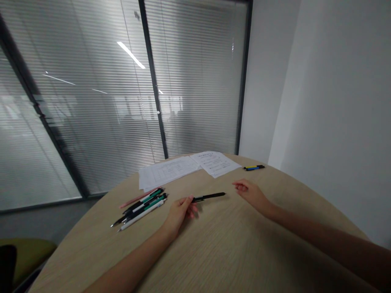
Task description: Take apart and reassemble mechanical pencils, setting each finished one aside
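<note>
A black pen [210, 196] is gripped at one end by my left hand [181, 211], between thumb and fingers. Its pointed end aims right, just above the wooden table. Off that tip and apart from it is my right hand [251, 194], fingers curled in, with nothing visible in them. To the left of my left hand lies a bunch of several pens: a white pen [142, 215] in front, black-and-green pens [146, 199] in the middle, and a pinkish pen [134, 199] behind.
Printed sheets lie at the back of the round table [207, 252]: a left stack [171, 170] and a right sheet [218, 162]. Yellow and blue pens [254, 167] rest near the right edge. A green chair [33, 254] stands at lower left. Glass partitions with blinds [198, 81] rise behind.
</note>
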The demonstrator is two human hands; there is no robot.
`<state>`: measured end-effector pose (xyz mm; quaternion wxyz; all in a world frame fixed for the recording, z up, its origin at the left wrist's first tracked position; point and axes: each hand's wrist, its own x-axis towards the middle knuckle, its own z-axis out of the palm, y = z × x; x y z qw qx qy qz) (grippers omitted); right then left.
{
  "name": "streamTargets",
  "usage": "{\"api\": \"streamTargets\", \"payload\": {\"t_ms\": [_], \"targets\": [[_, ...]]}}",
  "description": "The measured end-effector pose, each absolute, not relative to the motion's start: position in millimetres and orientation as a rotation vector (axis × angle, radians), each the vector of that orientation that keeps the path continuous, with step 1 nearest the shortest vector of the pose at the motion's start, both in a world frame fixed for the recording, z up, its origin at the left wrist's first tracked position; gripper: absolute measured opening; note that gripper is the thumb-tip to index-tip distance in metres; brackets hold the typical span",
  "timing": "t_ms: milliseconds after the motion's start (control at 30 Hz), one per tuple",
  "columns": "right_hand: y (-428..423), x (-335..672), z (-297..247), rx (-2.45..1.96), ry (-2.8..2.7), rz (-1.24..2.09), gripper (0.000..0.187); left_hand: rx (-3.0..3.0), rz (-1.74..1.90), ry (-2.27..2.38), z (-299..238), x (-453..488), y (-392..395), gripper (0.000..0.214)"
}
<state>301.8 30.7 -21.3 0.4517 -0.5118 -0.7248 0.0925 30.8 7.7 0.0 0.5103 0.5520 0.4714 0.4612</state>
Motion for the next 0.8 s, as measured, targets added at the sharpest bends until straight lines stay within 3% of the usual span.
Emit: {"api": "streamTargets", "payload": {"t_ms": [100,333,800], "targets": [[57.3,313.5,-26.4,-1.368,-1.596,0.430,0.031,1.317,1.108,1.144,-0.3,30.8,7.6,0.037],[76.4,312.7,-39.3,-1.354,-1.702,0.403,0.035,1.322,1.096,1.134,-1.4,30.2,8.3,0.037],[70.7,316.0,-40.2,-1.192,-2.077,-0.064,0.035,1.324,1.088,1.149,-3.0,29.9,8.9,0.037]]}}
